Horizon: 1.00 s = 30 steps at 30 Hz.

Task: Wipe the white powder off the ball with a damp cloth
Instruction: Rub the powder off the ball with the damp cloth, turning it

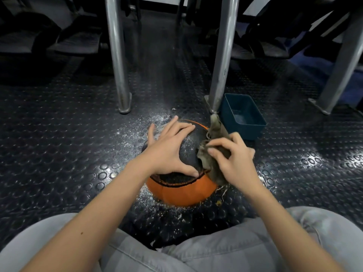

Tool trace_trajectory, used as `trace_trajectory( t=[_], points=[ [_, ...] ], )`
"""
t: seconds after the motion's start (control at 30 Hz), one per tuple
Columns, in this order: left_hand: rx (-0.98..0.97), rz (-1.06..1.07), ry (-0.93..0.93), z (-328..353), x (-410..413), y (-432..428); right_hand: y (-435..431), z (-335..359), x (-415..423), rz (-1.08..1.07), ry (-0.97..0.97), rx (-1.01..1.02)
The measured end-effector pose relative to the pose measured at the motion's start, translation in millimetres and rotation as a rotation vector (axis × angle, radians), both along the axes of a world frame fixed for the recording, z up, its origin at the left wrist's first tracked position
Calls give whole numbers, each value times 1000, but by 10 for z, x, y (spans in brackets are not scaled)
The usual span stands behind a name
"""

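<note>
The ball [182, 191] sits on the dark studded floor [68, 134] under both hands. It is orange, with a black pebbled panel on top. The left hand [169, 152] lies on its top with fingers straight and spread, pressing rather than gripping, the thumb lying along the black seam. Just beside that thumb tip, the right hand [233, 160] has its fingers curled round a bunched brownish cloth [205, 156] and holds it against the ball's right side. A tail of cloth sticks out past the fingertips. Pale specks dot the panel between the 2 hands. White powder [149, 122] speckles the floor beyond the left fingertips and round the ball's near edge. Beyond the right fingers stands a blue tub [253, 132] — just beside 1 of 3 metal legs [224, 55].
</note>
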<state>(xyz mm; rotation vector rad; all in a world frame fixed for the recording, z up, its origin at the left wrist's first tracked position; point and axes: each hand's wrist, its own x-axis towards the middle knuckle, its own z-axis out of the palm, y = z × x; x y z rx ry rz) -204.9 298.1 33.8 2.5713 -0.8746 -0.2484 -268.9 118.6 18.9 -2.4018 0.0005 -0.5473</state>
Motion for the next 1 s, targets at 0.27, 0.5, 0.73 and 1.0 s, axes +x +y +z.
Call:
trace_trajectory(
  t=[0.27,0.5,0.73,1.0],
  points=[
    [-22,6,13,-4,54,63,-227,144,832,-194,292,-91],
    [-24,-45,-90,-43,0,176,-113,220,824,-5,296,-17],
    [-264,397,9,-121,-228,264,-199,1,418,-168,263,154],
    [-386,586,367,-287,-305,146,-351,-52,-194,-236,216,122]
  ],
)
